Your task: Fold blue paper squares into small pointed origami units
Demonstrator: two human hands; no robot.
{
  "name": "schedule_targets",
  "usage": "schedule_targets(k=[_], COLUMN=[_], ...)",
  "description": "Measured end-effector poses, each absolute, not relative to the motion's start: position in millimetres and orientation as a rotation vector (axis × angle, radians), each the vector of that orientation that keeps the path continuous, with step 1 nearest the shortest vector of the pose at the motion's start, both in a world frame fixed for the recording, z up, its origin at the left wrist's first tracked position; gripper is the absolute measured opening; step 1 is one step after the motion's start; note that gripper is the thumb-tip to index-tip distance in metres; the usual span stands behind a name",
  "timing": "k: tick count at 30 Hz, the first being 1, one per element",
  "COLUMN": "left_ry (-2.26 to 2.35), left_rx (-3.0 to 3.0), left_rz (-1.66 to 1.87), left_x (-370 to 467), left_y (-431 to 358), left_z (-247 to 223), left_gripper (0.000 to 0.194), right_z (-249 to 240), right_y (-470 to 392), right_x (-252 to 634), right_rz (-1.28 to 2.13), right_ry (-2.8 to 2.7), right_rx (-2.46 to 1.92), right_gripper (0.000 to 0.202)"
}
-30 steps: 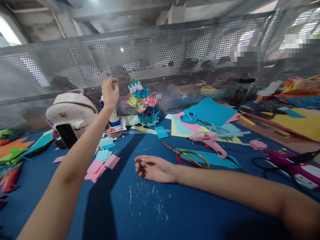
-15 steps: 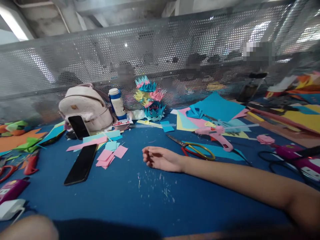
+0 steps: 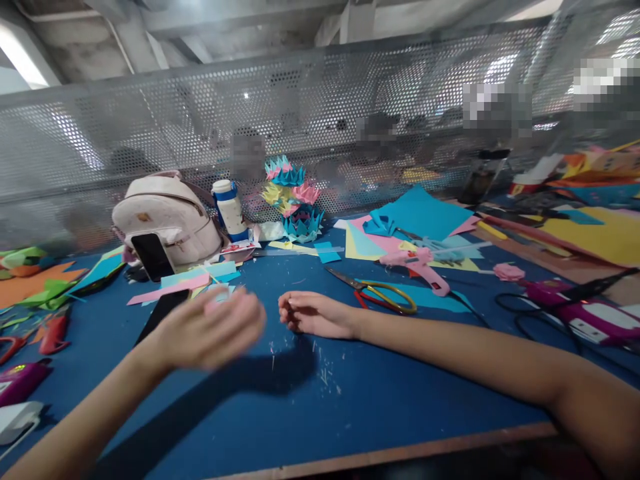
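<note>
My left hand (image 3: 215, 328) is raised over the left middle of the blue table, blurred by motion. Its fingers look loosely stretched, and I make out nothing in them. Behind it, a black phone (image 3: 163, 313) and small pink and light-blue paper squares (image 3: 224, 291) are partly covered. My right hand (image 3: 313, 313) rests on its side on the tabletop, fingers loosely curled and apart, holding nothing visible. Scissors with yellow and red handles (image 3: 385, 297) lie just beyond its wrist. A pink glue gun (image 3: 417, 263) is farther back to the right.
A folded-paper stack (image 3: 293, 200) stands by a perforated metal screen (image 3: 320, 113). Left of it are a bottle (image 3: 230, 210) and pale backpack (image 3: 165, 213). Coloured sheets (image 3: 425, 213) and a purple power strip (image 3: 575, 310) with cables lie right; a red-handled tool (image 3: 54, 333) lies left.
My left hand has risen from the lower left edge to over the table, covering part of the phone and paper squares. My right hand stays put; the view has shifted slightly.
</note>
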State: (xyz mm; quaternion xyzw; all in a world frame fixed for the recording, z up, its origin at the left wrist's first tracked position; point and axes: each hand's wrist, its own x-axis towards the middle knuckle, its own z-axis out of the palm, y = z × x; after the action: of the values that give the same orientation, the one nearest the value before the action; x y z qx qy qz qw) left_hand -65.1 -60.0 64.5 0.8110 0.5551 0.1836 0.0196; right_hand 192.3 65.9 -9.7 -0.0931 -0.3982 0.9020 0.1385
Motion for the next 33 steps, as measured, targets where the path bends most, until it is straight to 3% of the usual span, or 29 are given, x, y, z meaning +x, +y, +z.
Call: schedule_targets(k=[4, 11, 33], left_ry=[1.942, 2.036, 2.120], left_rx=[2.384, 2.152, 2.063], left_rz=[0.309, 0.011, 0.087], left_x=[-116, -167, -166], left_y=[-7, 29, 30], left_z=[71, 39, 37], left_gripper=[0.022, 0.032, 0.033], right_z=[-8, -10, -9], right_y=[66, 67, 66], right_x=[192, 192, 193], right_rz=[2.614, 2.617, 2.590], right_ry=[-1.179, -1.197, -1.226], right_rx=[-0.265, -0.269, -0.266], right_gripper=[0.024, 0.024, 0.026])
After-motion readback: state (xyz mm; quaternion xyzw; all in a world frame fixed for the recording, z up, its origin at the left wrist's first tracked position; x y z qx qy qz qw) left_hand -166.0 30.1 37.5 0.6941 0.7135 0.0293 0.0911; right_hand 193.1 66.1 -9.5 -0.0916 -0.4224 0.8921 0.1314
